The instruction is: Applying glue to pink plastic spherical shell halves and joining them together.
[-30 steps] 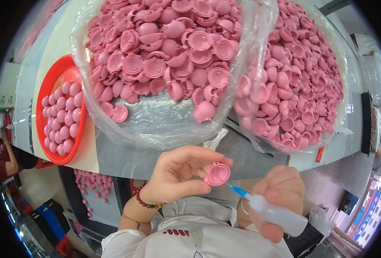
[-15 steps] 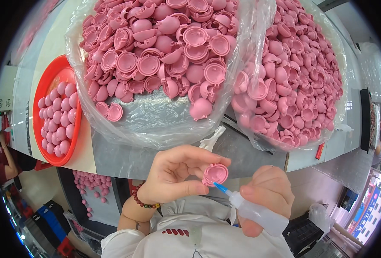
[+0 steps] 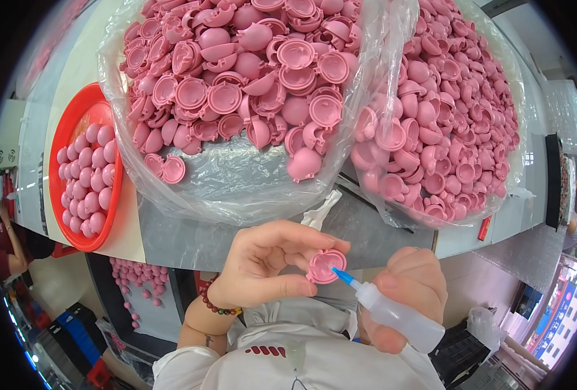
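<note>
My left hand (image 3: 266, 265) pinches a pink plastic half-shell (image 3: 325, 265) between thumb and fingers, its hollow side turned up toward me. In my right hand (image 3: 411, 289) is a soft translucent squeeze bottle (image 3: 402, 318), held tilted with its blue nozzle tip (image 3: 342, 274) pointing into the shell. The tip overlaps the shell's right side; whether it touches the plastic I cannot tell. Beyond my hands lies an open clear bag heaped with pink half-shells (image 3: 227, 97). A second heap of pink half-shells (image 3: 444, 123) fills the bag to its right.
A red round tray (image 3: 100, 237) with pink balls stands on the table's left. Below it, more pink balls (image 3: 139, 279) lie in a dark bin. A crumpled white tissue (image 3: 321, 209) and a small red object (image 3: 484, 228) rest near the table's front edge. Another person's arm (image 3: 14, 244) shows far left.
The bottle and my right hand have moved slightly to the right. Its nozzle tip has shifted from the shell's lower rim up to its right side. My left hand stays nearly still.
</note>
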`<state>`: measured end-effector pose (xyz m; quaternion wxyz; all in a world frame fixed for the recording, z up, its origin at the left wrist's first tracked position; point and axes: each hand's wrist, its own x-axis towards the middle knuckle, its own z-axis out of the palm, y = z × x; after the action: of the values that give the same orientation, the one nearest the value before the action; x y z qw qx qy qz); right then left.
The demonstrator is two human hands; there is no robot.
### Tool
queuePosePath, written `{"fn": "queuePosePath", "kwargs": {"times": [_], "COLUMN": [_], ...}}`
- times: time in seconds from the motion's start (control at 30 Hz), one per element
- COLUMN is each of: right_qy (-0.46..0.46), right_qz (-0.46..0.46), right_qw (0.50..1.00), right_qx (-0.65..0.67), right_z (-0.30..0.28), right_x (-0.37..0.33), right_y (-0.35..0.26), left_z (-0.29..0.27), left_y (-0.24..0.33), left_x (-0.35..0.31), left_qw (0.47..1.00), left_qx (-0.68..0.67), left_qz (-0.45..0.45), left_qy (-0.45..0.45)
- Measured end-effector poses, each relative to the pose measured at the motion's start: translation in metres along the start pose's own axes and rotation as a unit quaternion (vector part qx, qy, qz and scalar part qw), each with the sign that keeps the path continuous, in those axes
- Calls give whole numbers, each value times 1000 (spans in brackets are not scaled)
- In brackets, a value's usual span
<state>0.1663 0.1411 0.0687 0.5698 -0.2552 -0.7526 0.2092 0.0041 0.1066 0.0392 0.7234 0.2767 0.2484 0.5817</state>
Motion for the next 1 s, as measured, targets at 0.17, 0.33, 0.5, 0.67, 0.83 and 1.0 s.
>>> {"fn": "queuePosePath", "kwargs": {"times": [0.17,0.33,0.5,0.67,0.83,1.0], "right_qy": [18,21,25,33,6,-9], "right_qz": [16,13,2,11,8,11], "right_qw": [999,999,999,999,1000,1000], "right_qx": [42,37,-31,-38,-26,-13], "right_z": [-2,-9,-3,-7,-10,-9], "right_x": [-2,0,-2,-2,-5,-5], "right_y": [1,2,4,1,-1,-4], "left_z": [0,-1,-1,0,-1,1], "left_y": [0,-1,-1,-1,-3,-2], "left_x": [0,0,0,0,-1,1], "left_qw": [1000,1000,1000,1000,998,997], "left_qx": [-7,-6,-4,7,16,32], "left_qz": [0,2,-2,24,40,52], "left_qy": [2,-3,3,19,36,44]}}
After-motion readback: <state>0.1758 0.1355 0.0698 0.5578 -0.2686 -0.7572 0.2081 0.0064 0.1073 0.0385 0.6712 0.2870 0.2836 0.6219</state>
